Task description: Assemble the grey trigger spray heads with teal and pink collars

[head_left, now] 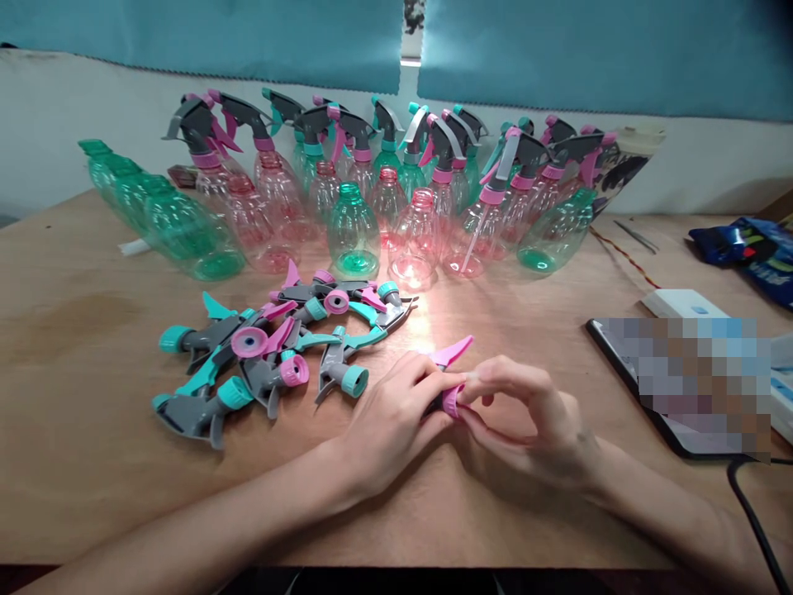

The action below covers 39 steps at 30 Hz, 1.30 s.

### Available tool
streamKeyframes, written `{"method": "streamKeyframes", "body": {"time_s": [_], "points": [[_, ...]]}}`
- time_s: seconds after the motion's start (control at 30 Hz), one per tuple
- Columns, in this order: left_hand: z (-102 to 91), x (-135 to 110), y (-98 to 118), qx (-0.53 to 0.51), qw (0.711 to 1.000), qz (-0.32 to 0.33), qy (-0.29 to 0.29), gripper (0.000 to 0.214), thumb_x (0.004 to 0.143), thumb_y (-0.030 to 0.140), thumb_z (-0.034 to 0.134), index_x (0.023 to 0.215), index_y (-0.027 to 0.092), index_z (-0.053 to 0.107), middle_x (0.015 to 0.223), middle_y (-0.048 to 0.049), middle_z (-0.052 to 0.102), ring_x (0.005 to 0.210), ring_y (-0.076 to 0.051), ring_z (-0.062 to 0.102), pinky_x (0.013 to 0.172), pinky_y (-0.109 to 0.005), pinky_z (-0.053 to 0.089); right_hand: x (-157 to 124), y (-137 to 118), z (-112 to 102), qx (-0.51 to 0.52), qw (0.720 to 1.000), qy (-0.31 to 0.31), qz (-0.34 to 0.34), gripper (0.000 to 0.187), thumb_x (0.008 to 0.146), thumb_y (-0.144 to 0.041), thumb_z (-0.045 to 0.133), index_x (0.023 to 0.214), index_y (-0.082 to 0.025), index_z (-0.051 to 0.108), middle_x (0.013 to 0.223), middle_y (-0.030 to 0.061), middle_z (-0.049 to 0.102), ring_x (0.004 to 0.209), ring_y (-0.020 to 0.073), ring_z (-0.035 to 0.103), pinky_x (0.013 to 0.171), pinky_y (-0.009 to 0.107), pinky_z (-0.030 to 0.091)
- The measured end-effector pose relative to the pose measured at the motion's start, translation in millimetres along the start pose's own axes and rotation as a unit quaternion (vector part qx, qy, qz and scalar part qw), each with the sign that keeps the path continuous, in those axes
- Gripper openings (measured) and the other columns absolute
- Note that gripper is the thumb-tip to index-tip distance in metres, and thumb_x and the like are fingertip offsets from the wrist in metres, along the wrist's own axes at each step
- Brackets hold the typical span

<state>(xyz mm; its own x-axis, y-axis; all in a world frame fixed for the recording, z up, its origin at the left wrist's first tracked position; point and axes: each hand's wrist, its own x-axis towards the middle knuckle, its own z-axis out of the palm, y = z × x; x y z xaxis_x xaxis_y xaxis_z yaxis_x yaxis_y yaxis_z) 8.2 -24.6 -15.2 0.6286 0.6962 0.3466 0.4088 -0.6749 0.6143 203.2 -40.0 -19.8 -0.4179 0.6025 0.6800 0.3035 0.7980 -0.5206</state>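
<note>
Low over the table's front, my left hand (pixel 396 405) is closed round a grey trigger spray head with a pink trigger and a pink collar (pixel 451 402). Most of its grey body is hidden by my fingers. My right hand (pixel 538 413) meets it from the other side, thumb and fingertips closed at the collar's open end. Whether a small part is also between those fingertips, I cannot tell. To the left of my hands lies a pile of loose spray heads (pixel 266 347), grey with teal or pink triggers and collars.
Behind the pile stand several clear pink and green bottles (pixel 352 235), some topped with spray heads (pixel 443 145). Green bottles (pixel 179 223) lean in a row at the left. On the right are a phone (pixel 625 380), a white power strip (pixel 687 306), a black cable (pixel 752 504) and a blue packet (pixel 752 256).
</note>
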Motion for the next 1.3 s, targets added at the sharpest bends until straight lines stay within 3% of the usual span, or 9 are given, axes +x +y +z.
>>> {"method": "streamKeyframes", "body": {"time_s": [0.23,0.47,0.77,0.9,1.13,1.3], "points": [[-1.8,3.0,-1.1,-0.005,1.000,-0.001,0.007,0.028,0.086,0.010,0.059,0.112,0.019,0.056,0.096,-0.0027,0.057,0.090,-0.018,0.054,0.080,-0.030,0.046,4.5,0.3,-1.8,-0.013,0.999,0.004,0.035,0.052,0.078,-0.001,0.062,0.121,-0.021,0.042,0.089,0.0024,0.063,0.078,0.0157,0.067,0.066,0.030,0.057],[-3.2,4.3,-0.9,-0.006,1.000,-0.005,0.014,0.028,0.087,0.013,0.061,0.114,0.019,0.057,0.094,-0.0023,0.056,0.088,-0.017,0.054,0.081,-0.030,0.047,6.3,2.9,-10.5,-0.056,0.998,-0.020,0.030,0.045,0.077,-0.004,0.064,0.115,-0.017,0.044,0.092,0.0065,0.064,0.081,0.0163,0.063,0.068,0.030,0.054],[-3.8,3.8,0.4,-0.003,1.000,-0.009,0.002,0.023,0.087,0.015,0.059,0.110,0.018,0.059,0.095,-0.0042,0.058,0.087,-0.018,0.055,0.078,-0.030,0.048,5.4,0.7,-3.3,-0.014,1.000,-0.012,0.006,0.040,0.082,-0.006,0.061,0.117,-0.019,0.047,0.089,0.0040,0.066,0.075,0.0147,0.065,0.064,0.027,0.055],[-4.2,5.6,0.9,0.002,1.000,-0.015,0.010,0.023,0.086,0.016,0.062,0.109,0.021,0.060,0.092,-0.0015,0.058,0.083,-0.016,0.055,0.076,-0.027,0.047,8.7,-0.7,-7.4,-0.034,0.999,-0.004,0.036,0.040,0.083,-0.011,0.062,0.118,-0.021,0.045,0.087,0.0024,0.066,0.074,0.0141,0.066,0.066,0.028,0.055],[-8.2,7.6,-0.2,0.039,0.997,-0.011,0.063,0.030,0.084,0.018,0.066,0.113,0.020,0.060,0.092,-0.0010,0.058,0.081,-0.015,0.054,0.071,-0.025,0.045,15.9,-8.2,-20.5,-0.056,0.994,-0.052,0.075,0.025,0.084,-0.015,0.060,0.107,-0.021,0.051,0.089,0.0029,0.066,0.077,0.0149,0.066,0.065,0.027,0.054],[-5.4,6.6,-1.4,0.030,0.998,-0.020,0.042,0.025,0.083,0.014,0.064,0.107,0.021,0.061,0.088,0.0011,0.058,0.070,-0.012,0.052,0.063,-0.022,0.044,12.4,-16.7,-12.2,-0.037,0.993,-0.045,0.098,0.026,0.084,-0.010,0.058,0.108,-0.021,0.053,0.089,0.0015,0.070,0.079,0.0142,0.069,0.066,0.025,0.054]]}}
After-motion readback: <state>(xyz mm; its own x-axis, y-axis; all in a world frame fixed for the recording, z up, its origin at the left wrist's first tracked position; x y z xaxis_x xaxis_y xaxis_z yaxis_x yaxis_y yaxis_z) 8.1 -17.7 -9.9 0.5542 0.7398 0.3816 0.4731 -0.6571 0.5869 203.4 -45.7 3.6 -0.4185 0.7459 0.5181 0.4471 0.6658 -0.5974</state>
